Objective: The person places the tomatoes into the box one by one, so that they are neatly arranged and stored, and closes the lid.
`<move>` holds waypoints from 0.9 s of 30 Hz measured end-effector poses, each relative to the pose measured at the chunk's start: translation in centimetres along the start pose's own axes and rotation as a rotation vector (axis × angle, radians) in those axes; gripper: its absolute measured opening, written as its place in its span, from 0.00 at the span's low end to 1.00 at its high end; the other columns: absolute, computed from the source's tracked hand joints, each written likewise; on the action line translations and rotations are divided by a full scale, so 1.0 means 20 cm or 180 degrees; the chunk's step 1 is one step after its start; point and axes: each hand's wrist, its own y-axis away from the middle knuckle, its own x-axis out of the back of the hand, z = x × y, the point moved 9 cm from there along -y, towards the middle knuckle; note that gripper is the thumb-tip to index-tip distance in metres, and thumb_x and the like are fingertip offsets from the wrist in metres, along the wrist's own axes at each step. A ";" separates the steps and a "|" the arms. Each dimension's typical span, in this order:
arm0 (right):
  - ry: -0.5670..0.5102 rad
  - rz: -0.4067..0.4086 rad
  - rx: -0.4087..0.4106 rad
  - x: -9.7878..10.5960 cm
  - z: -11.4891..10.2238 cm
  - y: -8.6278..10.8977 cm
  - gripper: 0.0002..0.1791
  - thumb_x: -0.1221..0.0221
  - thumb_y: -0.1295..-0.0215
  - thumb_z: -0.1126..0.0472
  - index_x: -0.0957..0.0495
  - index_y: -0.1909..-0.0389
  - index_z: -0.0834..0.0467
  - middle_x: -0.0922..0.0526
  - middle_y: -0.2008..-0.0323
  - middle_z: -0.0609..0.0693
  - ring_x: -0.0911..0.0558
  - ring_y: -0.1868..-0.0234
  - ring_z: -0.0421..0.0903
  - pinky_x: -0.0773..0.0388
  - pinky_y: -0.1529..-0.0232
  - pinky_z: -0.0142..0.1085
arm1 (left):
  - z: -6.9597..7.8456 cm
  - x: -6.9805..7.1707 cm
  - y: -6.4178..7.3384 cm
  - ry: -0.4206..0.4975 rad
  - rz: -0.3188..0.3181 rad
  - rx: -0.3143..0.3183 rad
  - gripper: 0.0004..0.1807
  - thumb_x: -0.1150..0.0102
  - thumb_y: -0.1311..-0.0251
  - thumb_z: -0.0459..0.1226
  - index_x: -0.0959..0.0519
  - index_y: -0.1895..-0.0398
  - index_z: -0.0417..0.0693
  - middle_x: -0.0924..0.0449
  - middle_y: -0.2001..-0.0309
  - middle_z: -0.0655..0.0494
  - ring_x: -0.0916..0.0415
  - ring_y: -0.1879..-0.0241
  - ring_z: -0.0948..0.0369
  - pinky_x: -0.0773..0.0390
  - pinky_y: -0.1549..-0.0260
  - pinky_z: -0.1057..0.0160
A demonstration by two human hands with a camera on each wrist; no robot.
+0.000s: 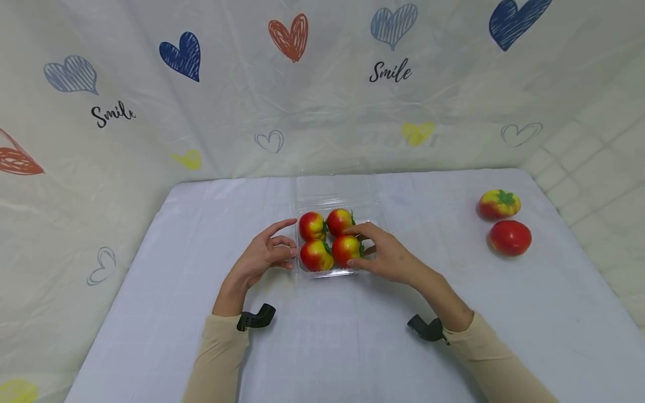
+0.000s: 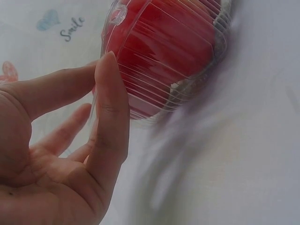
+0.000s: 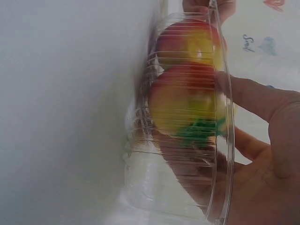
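A clear plastic clamshell box [image 1: 322,274] lies with its lid raised at the back. Several red-and-yellow tomatoes with green leaves sit in its tray, among them the front-left tomato [image 1: 316,256]. My right hand [image 1: 390,254] reaches in from the right and grips the front-right tomato [image 1: 345,250], thumb on its near side and fingers around its leafy end. In the right wrist view that tomato [image 3: 183,103] shows through the ribbed wall. My left hand [image 1: 262,254] holds the box's left edge; in the left wrist view its thumb [image 2: 111,103] lies against the wall.
On the right of the white-covered table [image 1: 342,347] are a yellow-and-red tomato [image 1: 499,204] with green leaves and, in front of it, a plain red one [image 1: 510,238]. Behind the table hangs a heart-patterned sheet [image 1: 332,101]. The raised clear lid [image 1: 335,190] stands behind the fruit.
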 end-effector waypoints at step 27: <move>0.0018 0.0131 0.0129 0.02 -0.02 0.01 0.34 0.28 0.37 0.58 0.28 0.31 0.55 0.23 0.34 0.56 0.21 0.37 0.56 0.15 0.42 0.53 | 0.00 0.00 0.00 0.0002 -0.0016 0.0013 0.38 0.33 0.33 0.33 0.34 0.23 0.65 0.20 0.57 0.52 0.18 0.65 0.59 0.11 0.63 0.62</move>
